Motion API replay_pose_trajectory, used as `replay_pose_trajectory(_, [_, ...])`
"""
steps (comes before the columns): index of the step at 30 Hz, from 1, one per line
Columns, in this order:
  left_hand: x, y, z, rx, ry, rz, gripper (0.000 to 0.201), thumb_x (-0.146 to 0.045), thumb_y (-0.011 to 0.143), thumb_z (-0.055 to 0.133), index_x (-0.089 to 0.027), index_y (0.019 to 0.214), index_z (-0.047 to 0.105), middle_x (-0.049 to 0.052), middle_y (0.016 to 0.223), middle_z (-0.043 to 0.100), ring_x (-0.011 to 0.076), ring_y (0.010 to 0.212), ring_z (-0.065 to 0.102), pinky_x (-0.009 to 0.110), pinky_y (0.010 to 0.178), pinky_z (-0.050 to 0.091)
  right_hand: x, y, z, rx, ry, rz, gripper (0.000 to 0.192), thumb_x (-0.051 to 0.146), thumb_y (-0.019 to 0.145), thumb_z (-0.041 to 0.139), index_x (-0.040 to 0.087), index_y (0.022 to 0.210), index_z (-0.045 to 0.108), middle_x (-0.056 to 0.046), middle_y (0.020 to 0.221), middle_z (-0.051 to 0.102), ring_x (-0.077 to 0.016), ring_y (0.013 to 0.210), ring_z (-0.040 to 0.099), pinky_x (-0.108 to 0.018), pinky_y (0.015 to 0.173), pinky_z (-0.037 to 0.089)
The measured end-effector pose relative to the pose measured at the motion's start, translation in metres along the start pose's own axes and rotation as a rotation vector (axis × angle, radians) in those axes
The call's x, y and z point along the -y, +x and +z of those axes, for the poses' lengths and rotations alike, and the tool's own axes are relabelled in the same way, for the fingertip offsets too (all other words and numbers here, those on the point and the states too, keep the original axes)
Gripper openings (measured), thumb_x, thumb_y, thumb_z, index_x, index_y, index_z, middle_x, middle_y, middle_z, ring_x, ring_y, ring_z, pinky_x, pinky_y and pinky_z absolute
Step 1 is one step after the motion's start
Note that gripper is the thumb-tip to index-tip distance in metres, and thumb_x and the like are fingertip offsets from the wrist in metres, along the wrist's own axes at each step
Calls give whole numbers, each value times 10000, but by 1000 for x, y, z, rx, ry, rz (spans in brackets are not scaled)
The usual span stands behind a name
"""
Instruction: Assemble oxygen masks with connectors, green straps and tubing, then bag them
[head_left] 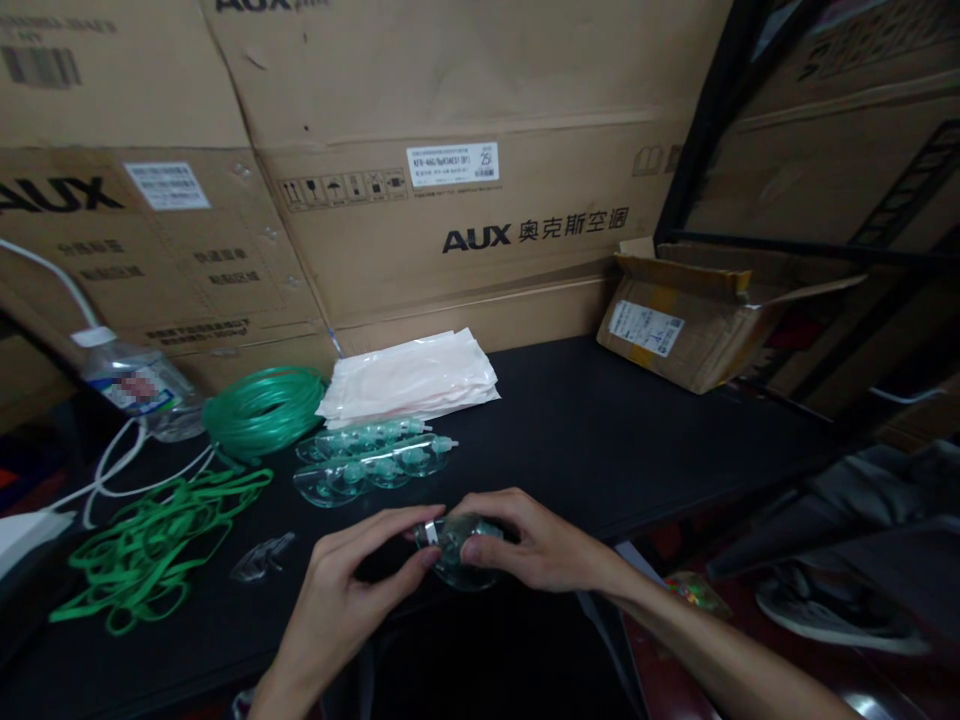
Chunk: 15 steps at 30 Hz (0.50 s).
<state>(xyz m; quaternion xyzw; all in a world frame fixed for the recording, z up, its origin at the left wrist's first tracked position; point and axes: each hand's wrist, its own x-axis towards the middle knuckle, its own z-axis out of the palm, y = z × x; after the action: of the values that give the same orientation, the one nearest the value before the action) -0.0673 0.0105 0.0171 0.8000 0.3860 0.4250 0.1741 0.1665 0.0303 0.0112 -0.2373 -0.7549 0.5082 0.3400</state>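
Observation:
Both my hands hold one clear plastic mask [453, 548] with a small metal strip on it, just above the near edge of the black table [600, 430]. My left hand [352, 585] pinches its left side with thumb and fingers. My right hand [525, 545] grips its right side. Behind the hands lie two rows of stacked clear masks [371, 460] with pale green fittings. A single clear piece [262, 558] lies on the table left of my left hand.
A pile of green elastic bands [150, 545] and a coil of green tubing [262, 405] lie at left. A stack of plastic bags [412, 380], a water bottle [139, 385], white cable [120, 470], an open cardboard box [690, 315] and large cartons [450, 180] surround the table.

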Motion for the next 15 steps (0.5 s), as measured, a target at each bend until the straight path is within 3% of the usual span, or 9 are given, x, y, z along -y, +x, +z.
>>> replay_pose_trajectory(15, [4, -3, -1, -9, -36, -51, 271, -255, 851, 752, -323, 1113, 763, -22, 1056, 799, 166, 913, 769, 201, 845, 589, 4, 2, -2, 17, -55, -129, 245, 330, 985, 604, 173, 1153, 691, -44, 988, 674, -162, 893, 606, -280, 817, 459])
